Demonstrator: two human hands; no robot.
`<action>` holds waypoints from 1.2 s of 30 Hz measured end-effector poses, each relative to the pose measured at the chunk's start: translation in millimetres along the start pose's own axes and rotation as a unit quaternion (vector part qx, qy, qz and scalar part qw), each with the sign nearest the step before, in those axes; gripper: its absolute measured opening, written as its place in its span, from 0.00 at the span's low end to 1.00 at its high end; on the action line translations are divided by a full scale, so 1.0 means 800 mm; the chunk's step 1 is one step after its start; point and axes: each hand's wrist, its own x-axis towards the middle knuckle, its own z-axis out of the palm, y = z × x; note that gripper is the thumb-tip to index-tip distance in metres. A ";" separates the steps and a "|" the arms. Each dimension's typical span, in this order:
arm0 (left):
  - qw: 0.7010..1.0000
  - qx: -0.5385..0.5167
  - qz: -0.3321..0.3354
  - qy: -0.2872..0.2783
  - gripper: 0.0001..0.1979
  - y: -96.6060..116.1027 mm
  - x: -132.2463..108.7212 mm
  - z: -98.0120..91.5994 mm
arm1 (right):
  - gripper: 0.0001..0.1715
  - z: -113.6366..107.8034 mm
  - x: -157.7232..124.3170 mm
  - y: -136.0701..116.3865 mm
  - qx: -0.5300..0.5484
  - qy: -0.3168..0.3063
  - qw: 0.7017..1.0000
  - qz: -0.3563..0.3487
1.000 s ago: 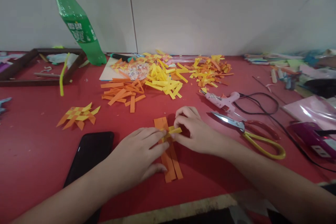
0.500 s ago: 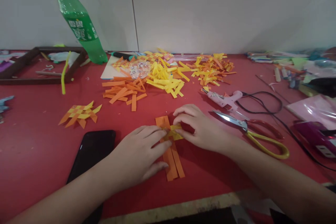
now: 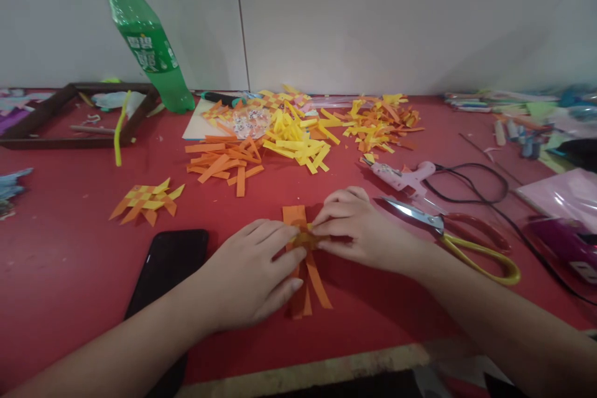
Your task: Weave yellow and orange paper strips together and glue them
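Observation:
Orange paper strips [image 3: 295, 216] lie lengthwise in front of me, crossed by a yellow strip near their middle. My left hand [image 3: 265, 267] rests over the strips from the left, its fingers stretched across them and partly hiding the crossing. From the right, my right hand [image 3: 352, 227] pinches the yellow strip between thumb and fingers, beside the orange ones. Toward me, the lower ends of the orange strips [image 3: 319, 286] fan apart, one angled to the right. A woven orange and yellow paper piece [image 3: 147, 199] lies off to the left.
A black phone [image 3: 163, 273] lies under my left forearm. Scissors [image 3: 448, 233] and a pink glue gun [image 3: 403, 177] with its cord lie right. Behind are loose orange strips [image 3: 221, 158], yellow strips [image 3: 296, 143], a green bottle [image 3: 149, 50] and a brown frame [image 3: 41, 143].
My right hand has closed its fingers onto the yellow strip. The lower ends of the orange strips have spread apart. The whole view has shifted slightly.

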 end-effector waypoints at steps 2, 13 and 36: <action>1.000 0.010 0.000 0.009 0.16 0.000 0.001 0.000 | 0.07 0.001 -0.001 -0.001 -0.004 -0.002 1.000 0.011; 0.991 -0.060 0.017 0.121 0.15 0.000 -0.005 -0.014 | 0.10 0.006 -0.006 -0.015 0.002 0.017 0.999 0.041; 0.996 0.017 -0.030 0.086 0.09 -0.008 -0.003 0.004 | 0.08 0.018 -0.006 -0.021 0.006 0.094 0.995 0.043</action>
